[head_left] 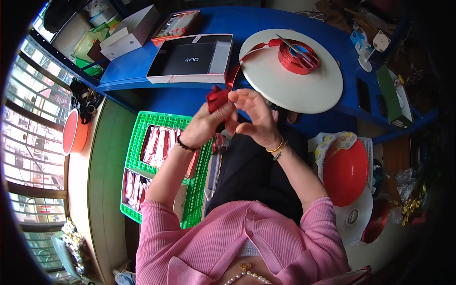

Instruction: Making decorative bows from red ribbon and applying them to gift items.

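Red ribbon [217,98] is bunched into folds in my left hand [205,124], whose fingers are closed round it above my lap. My right hand [259,119] is beside it, thumb and fingers apart, with fingertips at the edge of the bunch; whether they touch it I cannot tell. A red ribbon roll [295,59] lies on a round white board [266,90] on the blue table. From the roll a strip of ribbon [232,77] runs over the table's edge toward my hands. Scissors [297,49] rest across the roll.
On the blue table [124,71] are an open box with a black insert [190,59] and a red tray of packets [176,26]. A green plastic crate [199,209] at my left holds boxes of wrapped packets [159,145]. A red basin [346,173] is at my right.
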Demonstrator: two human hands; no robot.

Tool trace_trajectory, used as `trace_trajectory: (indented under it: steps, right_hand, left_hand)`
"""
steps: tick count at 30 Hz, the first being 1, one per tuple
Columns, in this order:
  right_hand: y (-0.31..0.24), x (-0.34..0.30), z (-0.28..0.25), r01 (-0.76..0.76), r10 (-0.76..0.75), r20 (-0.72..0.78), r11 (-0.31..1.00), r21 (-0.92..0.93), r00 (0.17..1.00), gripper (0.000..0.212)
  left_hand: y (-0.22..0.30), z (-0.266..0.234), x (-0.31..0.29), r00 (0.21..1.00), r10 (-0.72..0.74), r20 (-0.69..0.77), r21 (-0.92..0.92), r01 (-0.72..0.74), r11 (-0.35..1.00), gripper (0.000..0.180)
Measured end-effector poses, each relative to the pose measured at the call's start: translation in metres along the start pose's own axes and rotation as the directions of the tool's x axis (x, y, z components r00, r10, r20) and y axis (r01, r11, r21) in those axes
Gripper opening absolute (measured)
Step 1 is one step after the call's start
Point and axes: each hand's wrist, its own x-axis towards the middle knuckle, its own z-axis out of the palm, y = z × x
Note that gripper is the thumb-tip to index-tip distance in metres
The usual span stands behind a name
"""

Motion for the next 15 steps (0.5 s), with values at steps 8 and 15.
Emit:
trace_trajectory:
  steps: [8, 15]
  right_hand:
    - [0.058, -0.014, 0.053, -0.136, 0.137, 0.176, 0.991, -0.018, 0.975, 0.088]
    - [0.054, -0.025, 0.051, -0.472, 0.427, 0.242, 0.864, 0.174, 0.871, 0.011]
  left_hand:
    - [0.073, -0.023, 0.02, 0.968, 0.244, 0.057, -0.342, -0.21, 0.916, 0.035]
    - [0.103, -0.097, 0.031, 0.916, 0.397, 0.065, -0.304, -0.361, 0.882, 0.039]
